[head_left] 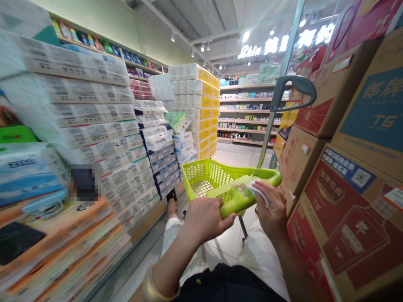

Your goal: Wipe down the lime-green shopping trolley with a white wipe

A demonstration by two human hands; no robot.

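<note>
A lime-green shopping cart with a perforated basket stands before me, its handle bar turned toward my body. My left hand grips the left end of that handle, thumb along its near side. At the handle's right part, my right hand pinches a white cloth or tissue and presses it against the panel in the middle of the handle. The basket's visible floor shows only its grid. My fingers partly cover the white cloth.
Stacked packs of tissue paper line the left side. Liquor cartons are piled close on the right. A grey handle on a metal pole rises beside them. Shelves of small goods stand at the back, beyond the tiled floor.
</note>
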